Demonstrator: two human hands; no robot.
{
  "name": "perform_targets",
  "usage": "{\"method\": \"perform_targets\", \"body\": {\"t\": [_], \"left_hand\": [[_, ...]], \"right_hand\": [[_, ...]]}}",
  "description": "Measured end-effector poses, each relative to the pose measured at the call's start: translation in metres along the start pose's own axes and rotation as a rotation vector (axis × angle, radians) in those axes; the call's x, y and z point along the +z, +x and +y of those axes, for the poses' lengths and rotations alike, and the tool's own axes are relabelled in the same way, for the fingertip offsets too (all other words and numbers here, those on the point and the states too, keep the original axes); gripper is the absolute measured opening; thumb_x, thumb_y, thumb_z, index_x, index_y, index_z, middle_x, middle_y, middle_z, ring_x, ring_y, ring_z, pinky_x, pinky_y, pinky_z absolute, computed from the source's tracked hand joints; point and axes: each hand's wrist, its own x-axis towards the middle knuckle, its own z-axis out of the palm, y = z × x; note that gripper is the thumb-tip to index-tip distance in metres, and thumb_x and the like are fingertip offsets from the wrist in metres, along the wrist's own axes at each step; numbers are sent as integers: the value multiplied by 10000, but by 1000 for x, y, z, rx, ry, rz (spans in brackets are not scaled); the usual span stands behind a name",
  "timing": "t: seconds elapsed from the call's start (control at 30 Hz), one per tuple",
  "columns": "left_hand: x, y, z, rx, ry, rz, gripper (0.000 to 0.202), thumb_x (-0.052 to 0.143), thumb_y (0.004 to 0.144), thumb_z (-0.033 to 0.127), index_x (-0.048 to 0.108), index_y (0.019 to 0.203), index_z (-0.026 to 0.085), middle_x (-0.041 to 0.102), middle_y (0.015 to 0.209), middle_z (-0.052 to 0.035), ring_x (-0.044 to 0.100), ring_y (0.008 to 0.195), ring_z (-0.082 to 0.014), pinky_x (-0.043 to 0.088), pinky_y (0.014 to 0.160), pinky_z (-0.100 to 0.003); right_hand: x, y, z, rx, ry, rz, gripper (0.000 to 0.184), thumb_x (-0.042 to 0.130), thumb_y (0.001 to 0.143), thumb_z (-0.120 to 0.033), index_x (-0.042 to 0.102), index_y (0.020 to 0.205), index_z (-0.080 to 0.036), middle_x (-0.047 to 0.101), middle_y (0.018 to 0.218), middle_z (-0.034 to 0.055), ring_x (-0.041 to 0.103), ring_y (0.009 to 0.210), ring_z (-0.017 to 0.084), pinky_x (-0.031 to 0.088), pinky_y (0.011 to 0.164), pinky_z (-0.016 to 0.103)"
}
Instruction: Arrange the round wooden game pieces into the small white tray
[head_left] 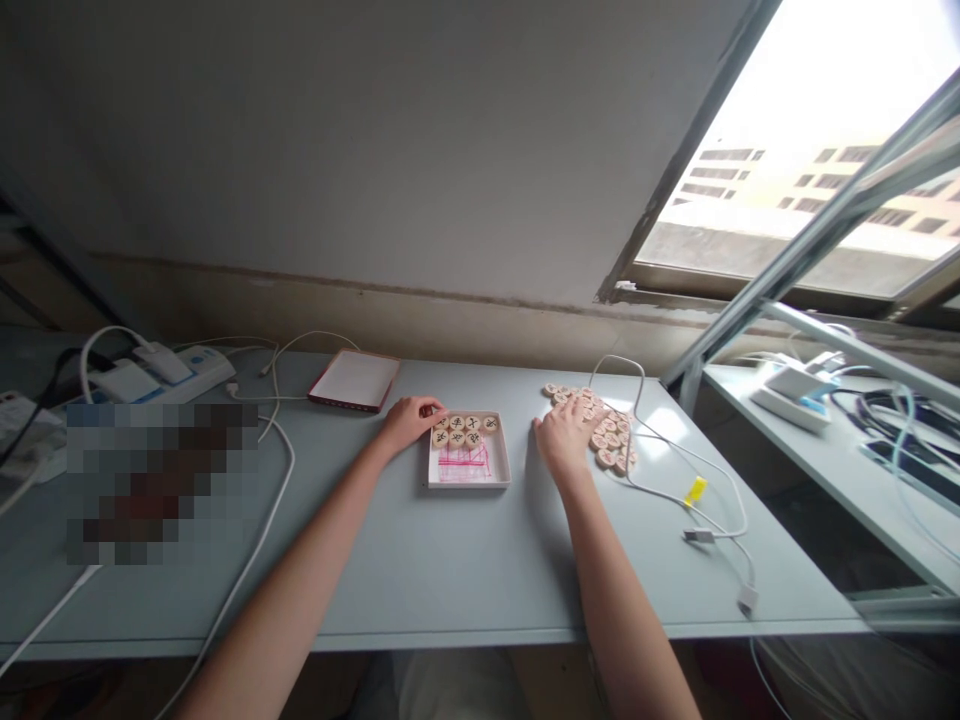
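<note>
A small white tray [496, 472] lies at the middle of the grey table, with pink grid lines on its floor and several round wooden game pieces [465, 430] in rows along its far side. My left hand [409, 420] rests at the tray's far left corner, fingertips touching a piece there. My right hand [564, 432] lies flat to the right of the tray, its fingers on a loose heap of the same wooden pieces [611, 440]. Whether either hand pinches a piece is too small to tell.
A red-edged lid [355, 380] lies behind the tray. White cables [697, 500] with a yellow tag loop on the right. A power strip with plugs [161, 370] and cords sits at the far left. A second table with chargers [795, 395] stands beyond the right edge.
</note>
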Motion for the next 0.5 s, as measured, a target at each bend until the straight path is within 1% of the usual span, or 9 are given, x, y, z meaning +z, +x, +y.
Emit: {"method": "perform_targets", "body": {"t": [0.1, 0.17, 0.23, 0.33, 0.4, 0.5], "left_hand": [[0, 0, -1, 1, 2, -8, 296, 510, 735, 414, 674, 789, 174, 651, 686, -32, 536, 613, -138, 353, 552, -220], [1, 0, -1, 1, 0, -9, 299, 507, 737, 415, 674, 790, 172, 654, 695, -34, 538, 616, -138, 357, 557, -221], [1, 0, 0, 1, -7, -11, 305, 504, 740, 417, 673, 794, 169, 658, 706, -36, 543, 624, -139, 362, 562, -220], [0, 0, 1, -5, -9, -17, 314, 500, 741, 424, 670, 803, 167, 658, 711, -38, 547, 629, -141, 366, 562, -219], [1, 1, 0, -6, -9, -18, 319, 497, 741, 427, 669, 810, 166, 658, 715, -40, 550, 636, -144, 372, 568, -220], [1, 1, -1, 5, -24, -15, 315, 501, 739, 423, 669, 811, 167, 659, 730, -45, 557, 657, -148, 385, 594, -224]], "right_hand": [[-6, -5, -5, -100, 13, -23, 356, 360, 805, -237, 606, 988, -56, 497, 1150, 223, 329, 1147, 332, 24, 946, 593], [-8, -6, -6, -140, 50, -8, 318, 350, 807, -208, 636, 894, -98, 557, 1037, 186, 406, 1065, 305, 43, 959, 564], [-7, -4, -5, -136, 98, 22, 297, 364, 800, -188, 619, 939, -122, 575, 987, 154, 445, 1004, 276, 73, 964, 534], [-5, 1, 1, -145, 184, 32, 307, 398, 790, -189, 578, 1038, -181, 568, 1026, 112, 435, 1001, 253, 112, 955, 505], [-4, 5, 8, -130, 220, 62, 316, 401, 792, -200, 569, 1060, -210, 543, 1087, 103, 401, 1034, 260, 150, 925, 497], [-2, 10, 18, -85, 230, 110, 327, 415, 791, -226, 559, 1085, -222, 495, 1158, 112, 363, 1058, 285, 217, 850, 468]]}}
